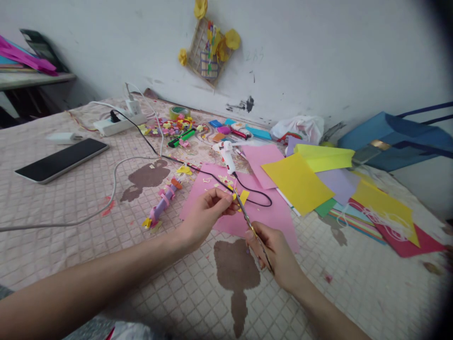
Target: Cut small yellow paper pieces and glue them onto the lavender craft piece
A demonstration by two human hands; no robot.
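My right hand (271, 252) is closed around a pair of metal scissors (245, 213), seen edge-on with the blades pointing up and to the left. At the blade tips, the closed fingers of my left hand (214, 208) pinch a small yellow paper piece (232, 194), mostly hidden by the fingers. A yellow paper strip (244, 197) shows just beyond the blades. Both hands are above a pink sheet (262, 224) scattered with small pale scraps. Left of my left hand lies a purple paper stick (163, 204) with pink, orange and yellow bits on it.
A white glue gun (226, 157) lies on the pink sheet, its black cord looping near my hands. Coloured paper (297, 182) is piled at right. Small paper flowers (170, 126), a green cutter (181, 138), a phone (62, 160) and a power strip (118, 123) lie leftward.
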